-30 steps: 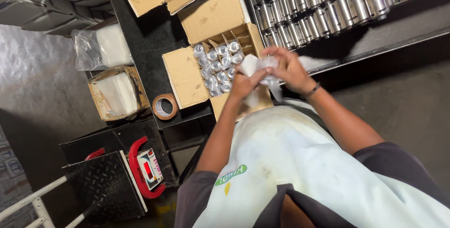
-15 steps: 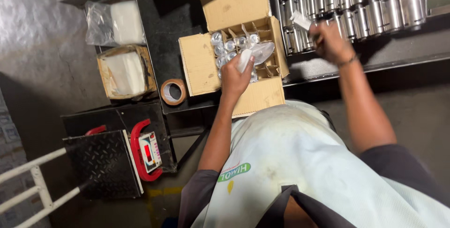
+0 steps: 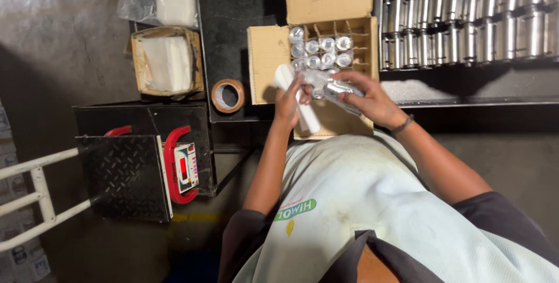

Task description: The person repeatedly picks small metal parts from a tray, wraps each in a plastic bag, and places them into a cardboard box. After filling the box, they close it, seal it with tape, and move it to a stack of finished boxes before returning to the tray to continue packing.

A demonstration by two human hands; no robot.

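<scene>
Right hand (image 3: 372,103) gripping shiny can (image 3: 338,91) over box (image 3: 265,64). Left hand (image 3: 288,99) clutching white bags (image 3: 303,111). Could slip and dent, from slick plastic and a loose hold.

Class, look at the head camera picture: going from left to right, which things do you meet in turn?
White trolley handle → black platform scale → roll of tape → left hand → right hand → rows of metal cans.

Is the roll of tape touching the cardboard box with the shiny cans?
Apart. The head view shows the roll of tape lying left of the cardboard box, with a dark strip of table between them.
</scene>
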